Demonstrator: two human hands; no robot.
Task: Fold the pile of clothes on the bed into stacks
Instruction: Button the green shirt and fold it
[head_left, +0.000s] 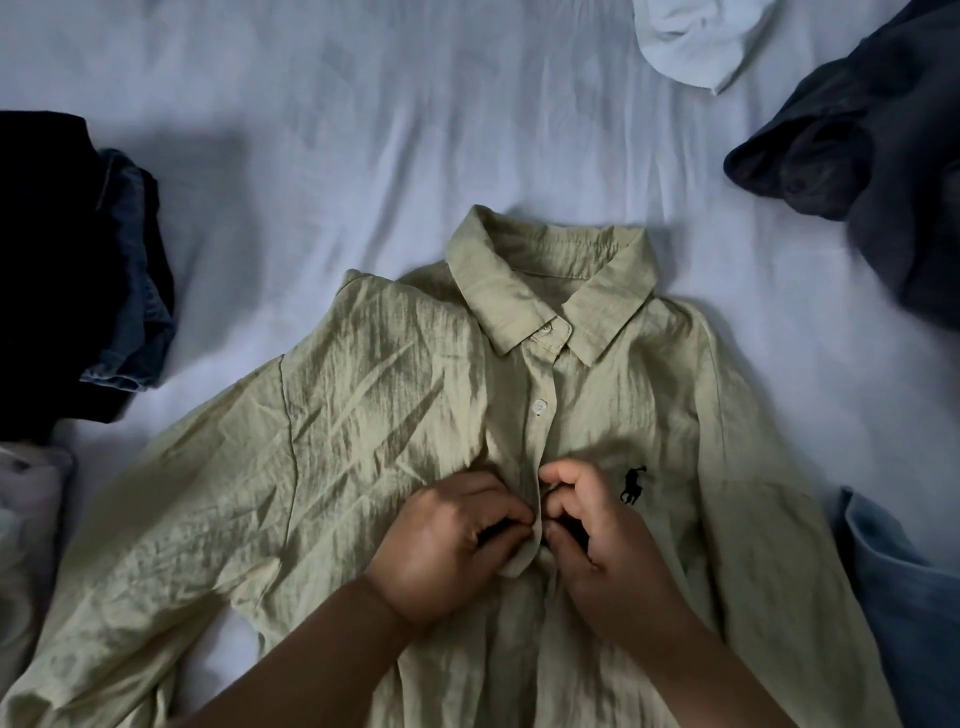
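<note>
A pale green collared shirt (374, 415) lies front-up on the white bed sheet (363, 130), collar pointing away from me, sleeves spread to both sides. A small dark horse logo sits on its chest. Two buttons below the collar are fastened. My left hand (441, 540) pinches the left edge of the button placket at mid-chest. My right hand (592, 535) pinches the facing edge of the placket, fingertips almost touching those of the left. The button between my fingers is hidden.
A dark folded stack with denim (98, 270) lies at the left. A dark grey garment heap (872, 145) fills the upper right. A white garment (696, 36) lies at the top, blue denim (904, 597) at the lower right, pale cloth (26, 519) at the left edge.
</note>
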